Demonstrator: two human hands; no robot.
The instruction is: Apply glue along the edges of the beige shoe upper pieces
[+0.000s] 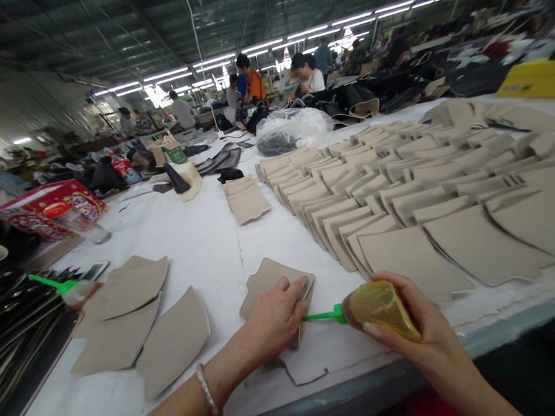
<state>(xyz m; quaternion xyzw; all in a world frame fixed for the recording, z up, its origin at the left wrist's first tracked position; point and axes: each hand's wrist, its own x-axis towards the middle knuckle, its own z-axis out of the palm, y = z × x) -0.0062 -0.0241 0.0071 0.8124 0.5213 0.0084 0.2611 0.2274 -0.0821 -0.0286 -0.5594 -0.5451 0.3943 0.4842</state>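
My left hand [274, 315] lies on a small stack of beige cut pieces [267, 280] at the near edge of the white table [199, 237], fingers curled over the stack's right edge. My right hand [404, 325] is wrapped round a soft amber glue bottle [380, 305]. Its green nozzle [323, 316] points left and touches the edge of the stack under my left fingers.
Rows of overlapped beige pieces [397, 189] cover the table's right half. Loose beige pieces [139, 321] lie at the left, beside a second green-nozzled bottle [62, 286] and dark strips [18, 333]. A red box [49, 204] and a clear bag [292, 129] sit farther back. Other people [252, 82] work behind.
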